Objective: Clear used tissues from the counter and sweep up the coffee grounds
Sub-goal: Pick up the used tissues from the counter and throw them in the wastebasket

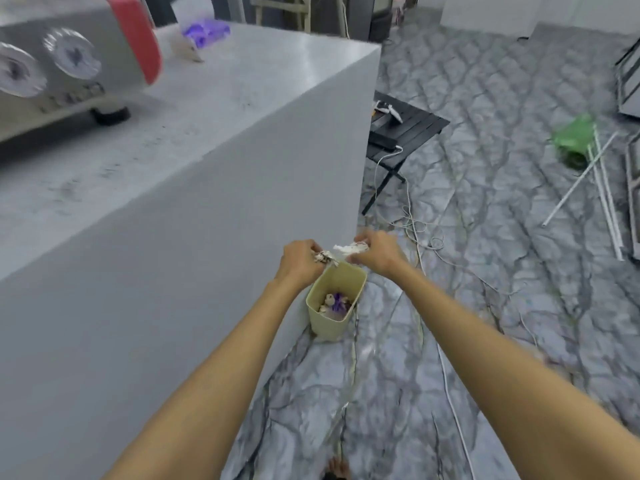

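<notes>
Grey was the colour of the bench (263,81), a big block with a flat top and a tall plain side. Both arms reached out past its near corner, over the floor (485,306). The left hand (299,259) had its fingers curled tight around one stained tissue (325,257). The right hand (377,252) had its fingers pinched on one white tissue (348,250). The two hands were just beside each other, right above one small cream bin (334,303). The bin stood on the floor, touching the side of the bench near its corner. Inside it lay some crumpled bits, white, brown and purple, too small to count.

Dark coffee grounds (114,168) were scattered over the bench top, along its near edge. One coffee machine (69,64) with two round dials sat on the far left of the top, blurred. One pack with purple on it (204,32) stood near the far edge.

Right of the bench the floor was wide and open by the bin. Farther off were one low black table (405,129), loose white cables (415,230), one green thing (573,136) and a few white rods (602,188).
</notes>
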